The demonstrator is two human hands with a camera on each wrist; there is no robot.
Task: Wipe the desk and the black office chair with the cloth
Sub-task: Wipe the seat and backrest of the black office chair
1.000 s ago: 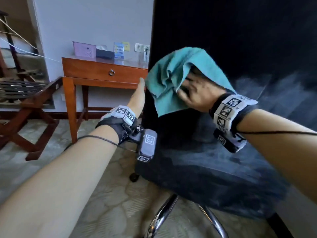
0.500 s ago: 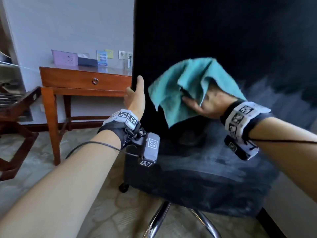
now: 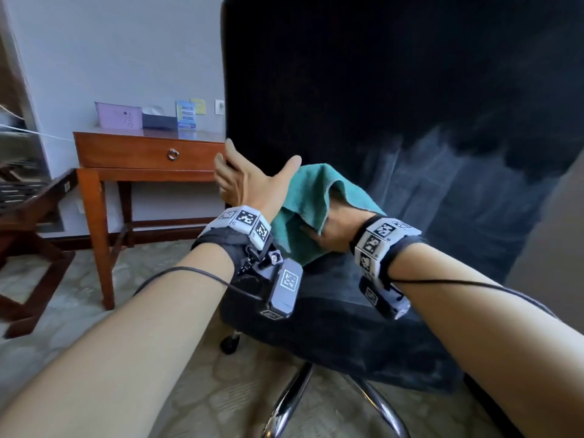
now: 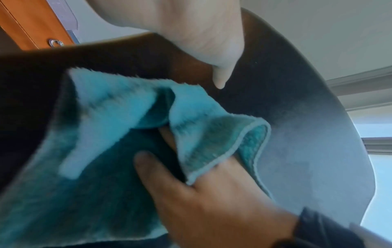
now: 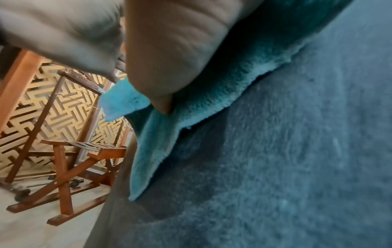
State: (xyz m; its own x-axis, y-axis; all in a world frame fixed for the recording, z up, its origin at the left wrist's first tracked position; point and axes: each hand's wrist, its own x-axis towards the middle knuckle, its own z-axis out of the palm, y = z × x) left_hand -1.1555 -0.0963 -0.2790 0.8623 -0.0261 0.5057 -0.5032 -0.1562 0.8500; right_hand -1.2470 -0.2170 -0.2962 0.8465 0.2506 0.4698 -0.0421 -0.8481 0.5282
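Pressing against the lower backrest of the black office chair (image 3: 363,99), at the centre of the head view, the teal cloth (image 3: 305,203) is held by the right hand (image 3: 335,230), whose fingers (image 4: 152,166) curl into its folds. The left hand (image 3: 249,184), just left of the cloth, is spread wide at the backrest edge. The wooden desk (image 3: 132,153) stands at middle left, its tabletop carrying small boxes.
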